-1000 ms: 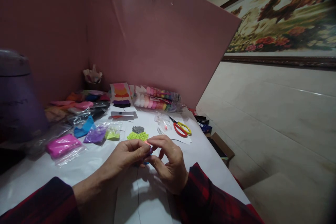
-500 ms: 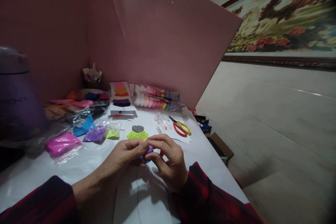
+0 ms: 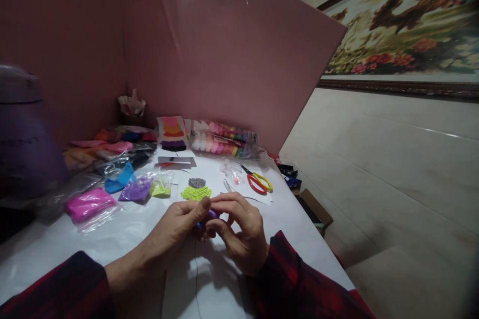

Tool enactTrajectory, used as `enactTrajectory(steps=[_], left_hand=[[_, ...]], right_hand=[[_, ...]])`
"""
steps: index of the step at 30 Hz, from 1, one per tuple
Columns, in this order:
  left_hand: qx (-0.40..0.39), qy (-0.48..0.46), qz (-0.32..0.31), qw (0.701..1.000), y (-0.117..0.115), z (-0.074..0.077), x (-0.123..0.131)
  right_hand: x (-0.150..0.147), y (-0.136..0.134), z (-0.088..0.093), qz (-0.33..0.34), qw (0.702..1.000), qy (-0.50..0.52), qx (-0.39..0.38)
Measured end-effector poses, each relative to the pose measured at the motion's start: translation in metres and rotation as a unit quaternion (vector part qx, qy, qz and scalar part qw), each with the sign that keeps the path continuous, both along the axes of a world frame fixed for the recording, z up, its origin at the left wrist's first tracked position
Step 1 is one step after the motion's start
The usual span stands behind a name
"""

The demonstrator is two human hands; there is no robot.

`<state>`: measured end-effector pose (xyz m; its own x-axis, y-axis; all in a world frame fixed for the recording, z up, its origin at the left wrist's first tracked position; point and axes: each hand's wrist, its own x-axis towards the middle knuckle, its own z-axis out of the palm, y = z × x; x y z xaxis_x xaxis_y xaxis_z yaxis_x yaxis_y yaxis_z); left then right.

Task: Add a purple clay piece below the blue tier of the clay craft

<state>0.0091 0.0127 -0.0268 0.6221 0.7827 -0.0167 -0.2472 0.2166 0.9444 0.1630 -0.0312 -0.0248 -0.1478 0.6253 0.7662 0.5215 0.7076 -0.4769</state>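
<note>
Between both hands sits a small lump of purple clay point(image 3: 213, 214), with a bit of blue showing beneath it. My left hand point(image 3: 179, 218) is closed on the lump from the left, thumb on top. From the other side, my right hand point(image 3: 241, 232) pinches it with bent fingers and thumb. Much of the lump is hidden by fingers. Just beyond the hands, textured lime-green clay point(image 3: 195, 193) and a grey clay patch point(image 3: 196, 182) lie on white paper.
Bags of pink clay point(image 3: 91, 204), purple clay point(image 3: 135, 188) and blue clay point(image 3: 119, 179) lie left. Red-and-yellow scissors point(image 3: 258, 184) rest right. Behind are a layered colour card point(image 3: 172, 133) and packs of clay point(image 3: 220, 139). A purple bottle point(image 3: 28, 134) stands far left.
My left thumb has lifted and shifted slightly on the lump. Its blue part now shows farther left, between the fingers. The things on the table have stayed put.
</note>
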Motion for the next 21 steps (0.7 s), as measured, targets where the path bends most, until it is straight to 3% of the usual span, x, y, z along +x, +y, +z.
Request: enactTrajectory(steps=[4, 11, 17, 21], left_hand=[[0.017, 0.003, -0.006, 1.0, 0.0003, 0.0007, -0.0011], [0.06, 0.02, 0.002, 0.998, 0.001, 0.0031, -0.0009], [0.018, 0.0, -0.023, 1.0, 0.0029, -0.0013, -0.0005], [0.035, -0.005, -0.018, 0.999, -0.0002, 0.0007, 0.0006]], right_hand=[[0.0002, 0.0004, 0.0004, -0.035, 0.999, 0.004, -0.001], [-0.0003, 0.0005, 0.0001, -0.021, 1.0, -0.003, 0.008], [-0.001, 0.0017, -0.0003, -0.026, 1.0, -0.013, 0.002], [-0.001, 0.0024, -0.0007, -0.031, 0.999, -0.018, 0.005]])
